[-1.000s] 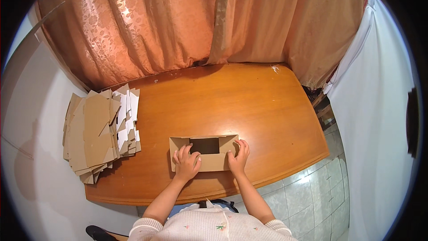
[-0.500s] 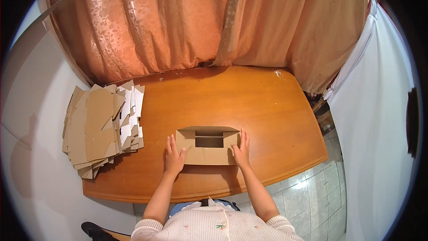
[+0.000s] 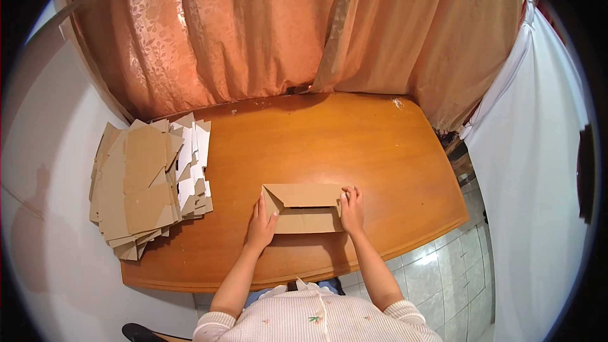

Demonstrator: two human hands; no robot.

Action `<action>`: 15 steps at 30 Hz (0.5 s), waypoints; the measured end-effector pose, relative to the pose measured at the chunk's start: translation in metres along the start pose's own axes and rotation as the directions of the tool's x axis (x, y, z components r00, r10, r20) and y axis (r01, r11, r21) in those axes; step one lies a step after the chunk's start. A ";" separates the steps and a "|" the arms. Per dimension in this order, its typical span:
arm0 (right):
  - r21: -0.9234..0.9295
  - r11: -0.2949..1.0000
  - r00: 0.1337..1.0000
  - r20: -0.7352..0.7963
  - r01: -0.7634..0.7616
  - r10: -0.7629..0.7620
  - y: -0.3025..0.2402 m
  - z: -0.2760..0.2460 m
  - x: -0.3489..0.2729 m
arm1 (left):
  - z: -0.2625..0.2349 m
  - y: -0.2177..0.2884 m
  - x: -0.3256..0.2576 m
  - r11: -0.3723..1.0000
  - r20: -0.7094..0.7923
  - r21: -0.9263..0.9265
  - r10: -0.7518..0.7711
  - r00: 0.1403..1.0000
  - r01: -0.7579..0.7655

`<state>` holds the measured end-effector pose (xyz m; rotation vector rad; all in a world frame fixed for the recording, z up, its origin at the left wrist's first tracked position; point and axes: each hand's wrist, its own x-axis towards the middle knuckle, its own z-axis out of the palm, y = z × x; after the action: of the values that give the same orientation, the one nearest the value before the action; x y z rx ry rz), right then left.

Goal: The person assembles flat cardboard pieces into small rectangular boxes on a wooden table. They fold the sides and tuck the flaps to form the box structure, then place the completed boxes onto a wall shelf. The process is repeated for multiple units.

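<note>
A small brown cardboard box (image 3: 304, 208) lies on the wooden table (image 3: 329, 139), near its front edge, with a top flap folded over most of its opening. My left hand (image 3: 261, 225) presses flat against the box's left end, fingers spread. My right hand (image 3: 351, 209) holds the right end, fingers curled over the upper edge. Both forearms come in from the lower edge in pale knitted sleeves.
A loose stack of flat brown and white cardboard blanks (image 3: 149, 180) covers the table's left end, partly overhanging it. Orange curtains (image 3: 266, 31) hang behind the table. White wall is at left, tiled floor (image 3: 443, 266) at lower right.
The box's top flap has been folded down, so the dark opening has shrunk to a slit. My hands have shifted to the box's two ends.
</note>
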<state>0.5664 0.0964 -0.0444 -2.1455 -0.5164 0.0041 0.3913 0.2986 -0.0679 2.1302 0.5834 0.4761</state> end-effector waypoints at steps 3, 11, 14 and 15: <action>-0.144 0.988 0.998 -0.035 0.055 -0.060 0.010 0.003 -0.001 | 0.000 0.008 -0.003 0.997 0.044 -0.042 -0.064 0.997 0.066; -0.245 0.967 0.997 0.007 0.072 -0.072 -0.003 0.002 -0.004 | 0.000 -0.002 0.002 0.995 0.034 -0.090 -0.044 0.998 0.047; -0.309 0.946 0.995 0.029 0.095 -0.091 -0.003 0.000 -0.003 | 0.005 -0.001 0.003 0.998 -0.038 -0.060 -0.013 0.999 0.011; -0.331 0.938 0.995 0.031 0.102 -0.097 -0.003 -0.001 -0.003 | 0.008 0.001 0.002 0.998 -0.045 -0.058 -0.023 0.999 0.020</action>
<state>0.5628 0.0963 -0.0418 -2.4468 -0.6731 -0.1330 0.3971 0.2940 -0.0716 2.0613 0.6106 0.5243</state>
